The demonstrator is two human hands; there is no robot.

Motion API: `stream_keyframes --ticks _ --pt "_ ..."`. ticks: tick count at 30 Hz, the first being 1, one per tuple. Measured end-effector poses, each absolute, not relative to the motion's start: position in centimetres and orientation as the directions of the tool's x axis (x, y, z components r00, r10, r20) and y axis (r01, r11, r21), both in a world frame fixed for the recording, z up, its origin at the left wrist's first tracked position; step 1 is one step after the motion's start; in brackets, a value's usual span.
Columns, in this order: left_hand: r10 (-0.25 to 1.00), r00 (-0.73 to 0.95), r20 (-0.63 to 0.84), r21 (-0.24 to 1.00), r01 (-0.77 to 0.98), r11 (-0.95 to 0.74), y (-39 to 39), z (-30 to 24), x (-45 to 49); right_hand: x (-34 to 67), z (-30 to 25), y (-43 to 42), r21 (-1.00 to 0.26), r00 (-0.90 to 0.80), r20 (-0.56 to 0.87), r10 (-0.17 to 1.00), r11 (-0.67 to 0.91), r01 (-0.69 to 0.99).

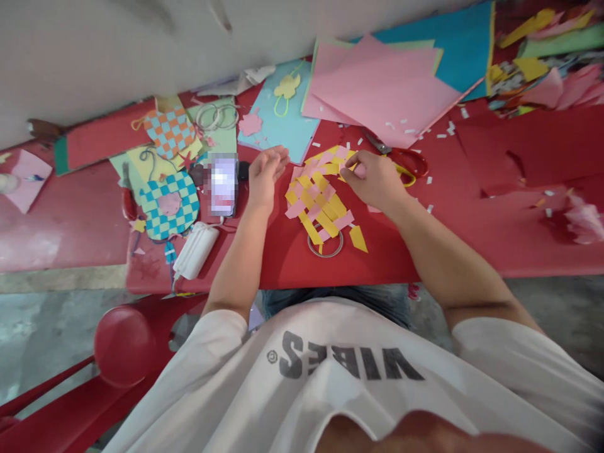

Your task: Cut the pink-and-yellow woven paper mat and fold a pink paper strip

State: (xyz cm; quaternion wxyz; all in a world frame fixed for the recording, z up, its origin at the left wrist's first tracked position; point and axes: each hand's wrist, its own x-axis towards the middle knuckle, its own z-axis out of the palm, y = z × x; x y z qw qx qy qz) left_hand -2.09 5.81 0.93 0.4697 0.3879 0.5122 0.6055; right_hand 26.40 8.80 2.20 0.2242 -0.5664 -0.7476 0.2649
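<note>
Head view: the woven pink-and-yellow paper [317, 200] lies mid-frame between our hands, likely so both can reach it. Our left hand [267, 175] hovers beside it, fingers extended, close together; our right hand [367, 176] curls thumb to fingers at its upper right — whether pinching pink paper, we cannot tell. Strips partly cover the ring [325, 255]; our right hand partly hides the scissors [394, 151].

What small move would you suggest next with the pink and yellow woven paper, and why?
I would probably lay the left hand on the woven paper to steady it: that hand is open beside it, the right hand appears to pinch a pink piece near the paper's upper right edge, and several strip ends stick out unevenly.
</note>
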Motion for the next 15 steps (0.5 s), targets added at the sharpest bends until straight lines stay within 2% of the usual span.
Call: stream_keyframes --ticks 2,4,7,9,11,13,15 --pt "0.944 -0.328 0.017 0.985 -0.155 -0.072 5.8 0.9 -2.0 26.8 2.0 9.4 -0.553 -0.262 0.063 0.963 0.252 0.794" --pt "0.931 -0.363 0.028 0.982 -0.166 -0.095 5.9 0.8 -2.0 27.0 2.4 9.6 -0.483 -0.291 0.153 0.944 0.329 0.811" --pt "0.915 -0.403 0.020 0.983 -0.160 -0.092 6.2 0.8 -2.1 27.0 4.6 8.2 -0.491 -0.410 0.227 0.883 0.468 0.735" --pt "0.906 -0.424 0.018 0.988 -0.130 -0.081 6.3 0.7 -2.2 26.6 6.7 5.6 -0.553 -0.601 0.152 0.784 0.572 0.606" --pt "0.914 -0.405 0.033 0.993 -0.087 -0.074 6.6 0.4 -2.4 26.1 8.2 2.2 -0.535 -0.797 0.014 0.604 0.678 0.505" --pt "0.941 -0.336 0.034 0.999 0.030 -0.025 6.8 0.0 -2.7 25.8 8.3 -1.4 -0.381 -0.855 -0.103 0.509 0.773 0.507" --pt "0.956 -0.264 0.127 0.957 0.287 -0.048 6.8 -0.4 -3.2 25.7 7.0 -4.1 -0.261 -0.871 -0.162 0.464 0.831 0.491"
